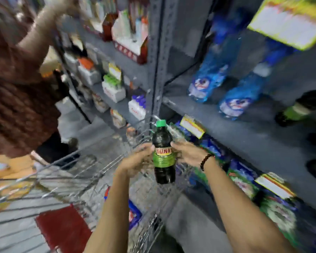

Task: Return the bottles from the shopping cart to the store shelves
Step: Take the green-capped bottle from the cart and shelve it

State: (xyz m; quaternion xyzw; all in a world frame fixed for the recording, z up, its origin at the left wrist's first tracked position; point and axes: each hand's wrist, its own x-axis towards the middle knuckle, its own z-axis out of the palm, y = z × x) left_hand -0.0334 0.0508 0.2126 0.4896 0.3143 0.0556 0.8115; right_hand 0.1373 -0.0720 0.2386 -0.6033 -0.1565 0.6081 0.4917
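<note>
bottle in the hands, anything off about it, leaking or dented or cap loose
Nothing stands out. The dark bottle is upright between the left hand and right hand above the cart, green cap on, no spill visible. Motion blur hides fine damage.

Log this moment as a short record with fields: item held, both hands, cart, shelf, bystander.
item held: dark soda bottle, green cap, green label, upright
left hand: gripping the bottle at its label
right hand: gripping the bottle's other side
cart: wire, below and left of the bottle
shelf: grey, holds blue packs
bystander: left, arm raised
</note>
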